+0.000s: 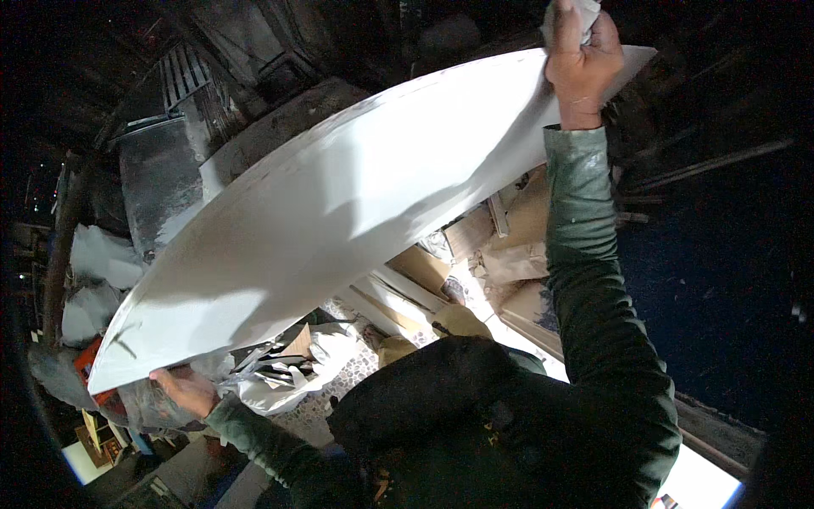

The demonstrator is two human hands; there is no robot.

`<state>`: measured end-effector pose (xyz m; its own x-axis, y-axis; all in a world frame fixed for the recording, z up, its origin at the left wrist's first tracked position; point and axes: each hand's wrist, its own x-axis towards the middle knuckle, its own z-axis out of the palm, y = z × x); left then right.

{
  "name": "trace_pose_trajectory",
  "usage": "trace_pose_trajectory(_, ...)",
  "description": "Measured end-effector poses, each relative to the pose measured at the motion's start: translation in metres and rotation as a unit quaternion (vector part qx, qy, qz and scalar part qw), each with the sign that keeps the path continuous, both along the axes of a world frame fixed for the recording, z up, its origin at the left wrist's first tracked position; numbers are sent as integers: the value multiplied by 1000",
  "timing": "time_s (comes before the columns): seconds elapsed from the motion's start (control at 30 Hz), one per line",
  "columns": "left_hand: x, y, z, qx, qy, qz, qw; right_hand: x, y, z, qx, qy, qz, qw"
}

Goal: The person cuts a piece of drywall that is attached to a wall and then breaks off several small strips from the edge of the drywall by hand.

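Note:
A long white board (pixel 339 195) stretches diagonally across the view, from the lower left to the upper right. My left hand (pixel 186 390) grips its near edge close to the lower-left end, with the thumb on top and the other fingers hidden beneath. Over the board's upper-right end, my right hand (pixel 585 72) is closed around a crumpled whitish piece, maybe cloth or paper (pixel 587 15). Whether that hand also touches the board cannot be made out. Shadows of my arm fall across the white surface.
Below the board, a white sack (pixel 297 382) of scraps sits on a pebbled floor (pixel 360 373). Cardboard pieces (pixel 517 220) and strips lie near my right arm. White bags (pixel 102 263) and an orange object (pixel 87 360) are at left. Long bars (pixel 712 165) stick out at right.

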<state>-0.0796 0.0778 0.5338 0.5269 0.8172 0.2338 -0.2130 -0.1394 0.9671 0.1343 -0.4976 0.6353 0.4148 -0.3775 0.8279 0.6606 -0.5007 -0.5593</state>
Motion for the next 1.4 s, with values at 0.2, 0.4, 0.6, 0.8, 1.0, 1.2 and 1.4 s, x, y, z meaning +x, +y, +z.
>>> trace_pose_trajectory(0.2,46,-61,-53,53,121,-10,991,40,-92,-30,-174,-32,-171,969)
trace_pose_trajectory(0.4,78,-110,-113,-24,97,-125,987,65,-150,-100,-131,167,-199,957)
trace_pose_trajectory(0.6,92,-135,-129,-35,117,-65,990,122,-141,-150,-135,161,-112,971)
trace_pose_trajectory(0.8,108,-146,-174,41,187,-58,980,180,-114,-188,-219,285,-132,924)
trace_pose_trajectory(1.0,123,-166,-243,115,179,-28,977,212,-83,-242,-280,288,-104,910)
trace_pose_trajectory(1.2,140,-165,-307,163,228,33,959,233,-55,-310,-171,307,-77,933)
trace_pose_trajectory(1.4,157,-133,-372,170,409,34,896,125,-40,-412,1,403,17,915)
